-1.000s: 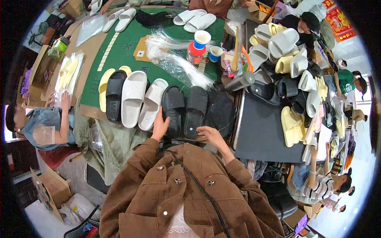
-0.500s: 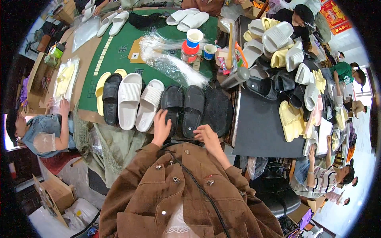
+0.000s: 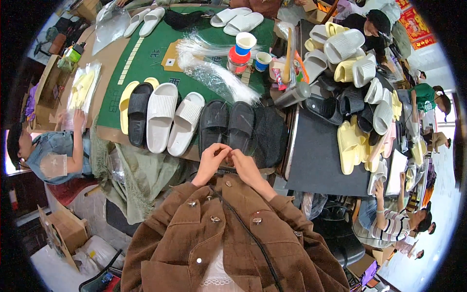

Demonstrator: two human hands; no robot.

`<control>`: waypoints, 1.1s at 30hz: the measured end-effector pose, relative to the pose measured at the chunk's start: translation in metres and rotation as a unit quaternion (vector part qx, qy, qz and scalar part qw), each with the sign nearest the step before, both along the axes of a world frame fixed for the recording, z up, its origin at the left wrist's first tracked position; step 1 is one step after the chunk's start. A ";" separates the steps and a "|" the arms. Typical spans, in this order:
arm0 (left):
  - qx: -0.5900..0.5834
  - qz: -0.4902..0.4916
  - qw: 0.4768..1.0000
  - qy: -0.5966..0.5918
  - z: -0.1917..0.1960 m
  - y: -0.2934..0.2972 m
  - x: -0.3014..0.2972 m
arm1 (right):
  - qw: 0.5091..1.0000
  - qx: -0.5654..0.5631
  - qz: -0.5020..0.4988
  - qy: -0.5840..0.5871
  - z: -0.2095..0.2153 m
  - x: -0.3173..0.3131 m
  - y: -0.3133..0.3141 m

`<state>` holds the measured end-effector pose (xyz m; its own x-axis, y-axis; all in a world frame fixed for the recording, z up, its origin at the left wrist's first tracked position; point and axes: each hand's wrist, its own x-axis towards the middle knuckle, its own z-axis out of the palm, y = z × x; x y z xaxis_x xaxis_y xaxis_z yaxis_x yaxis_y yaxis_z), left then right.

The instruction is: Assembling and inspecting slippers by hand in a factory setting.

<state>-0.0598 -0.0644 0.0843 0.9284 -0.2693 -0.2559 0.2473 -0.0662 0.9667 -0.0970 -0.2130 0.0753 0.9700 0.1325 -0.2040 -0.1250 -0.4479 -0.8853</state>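
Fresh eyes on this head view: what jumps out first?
Probably the row of yellow, black and white slide sandals along the near edge of the green tabletop, with the left hand and right hand close together at the near ends of the black pair. Next, the jumbled heap of slides on the dark table to the right.

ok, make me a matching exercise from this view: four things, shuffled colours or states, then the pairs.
Column one
1. left hand and right hand
2. slipper pair just beyond the hands
3. slipper pair left of that one
4. table mat

Column two
A. green
B. white
C. fingertips close together
D. black

Pairs: 1-C, 2-D, 3-B, 4-A
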 end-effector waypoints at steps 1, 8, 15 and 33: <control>0.000 0.000 1.000 0.001 0.000 -0.001 0.000 | 1.000 0.000 0.000 0.001 -0.001 0.000 0.000; -0.079 0.018 0.996 0.040 0.004 -0.001 0.002 | 1.000 0.003 0.020 0.009 0.012 0.001 0.002; -0.182 0.150 0.966 0.104 -0.002 0.021 0.009 | 0.998 0.017 0.041 -0.033 0.019 -0.001 -0.009; 0.110 0.038 0.993 0.020 -0.037 0.050 -0.009 | 0.969 -0.175 0.097 -0.147 0.011 -0.003 -0.020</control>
<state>-0.0689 -0.0149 0.0476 0.9318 -0.1331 -0.3377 0.2973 -0.2541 0.9203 -0.0998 -0.2334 0.0859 0.9565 0.2916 0.0123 0.2268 -0.7161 -0.6602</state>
